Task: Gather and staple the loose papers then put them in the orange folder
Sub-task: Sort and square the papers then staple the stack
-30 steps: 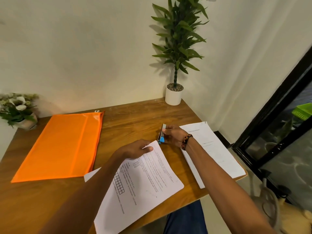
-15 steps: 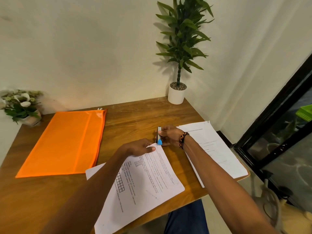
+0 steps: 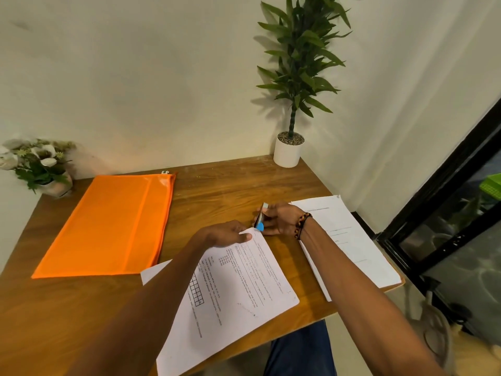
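I see the right hand [image 3: 279, 219] gripping the stapler [image 3: 260, 219] at the far corner of the printed papers [image 3: 235, 291], long axis running near-to-far, blue tip toward me. Left hand [image 3: 223, 234] lies flat, fingers straight, pressing that corner. Papers lie skewed at the table's [image 3: 222, 196] near edge. Orange folder [image 3: 108, 226] lies left, second paper stack [image 3: 349, 240] at right edge.

The right hand [image 3: 279, 218] now has the stapler [image 3: 260, 219] tipped down onto the papers' [image 3: 238, 289] top corner, clamped lower than before.
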A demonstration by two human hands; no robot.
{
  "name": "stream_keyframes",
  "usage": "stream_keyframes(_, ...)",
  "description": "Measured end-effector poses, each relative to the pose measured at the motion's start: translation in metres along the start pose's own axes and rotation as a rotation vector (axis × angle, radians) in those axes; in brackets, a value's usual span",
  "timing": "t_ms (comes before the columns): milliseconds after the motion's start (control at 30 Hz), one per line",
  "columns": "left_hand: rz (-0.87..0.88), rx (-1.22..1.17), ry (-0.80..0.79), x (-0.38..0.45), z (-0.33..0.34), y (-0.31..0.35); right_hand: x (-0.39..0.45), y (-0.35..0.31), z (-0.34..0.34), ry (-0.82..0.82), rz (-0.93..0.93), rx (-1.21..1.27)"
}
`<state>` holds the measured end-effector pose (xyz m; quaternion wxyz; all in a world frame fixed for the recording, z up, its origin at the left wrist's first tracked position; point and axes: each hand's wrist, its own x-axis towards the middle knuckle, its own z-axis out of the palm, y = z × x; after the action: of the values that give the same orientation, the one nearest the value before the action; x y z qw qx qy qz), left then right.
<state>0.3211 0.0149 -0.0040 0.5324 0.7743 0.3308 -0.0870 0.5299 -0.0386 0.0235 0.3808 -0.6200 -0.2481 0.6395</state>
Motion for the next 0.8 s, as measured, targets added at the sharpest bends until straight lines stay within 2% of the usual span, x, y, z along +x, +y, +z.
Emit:
stream_keyframes(367, 0.004, -0.067, 0.045, -0.006, 0.001, 0.001, -0.003, 0.012, -0.018, -0.117, -0.118, 0.185)
stream_keyframes(500, 0.026, -0.088, 0.052, -0.005, 0.002, -0.003, -0.006, 0.019, -0.026, -0.165, -0.104, 0.198)
stream_keyframes(800, 0.001, -0.038, 0.071, -0.007, 0.004, 0.002, -0.003, 0.026, -0.021, -0.077, -0.053, 0.191)
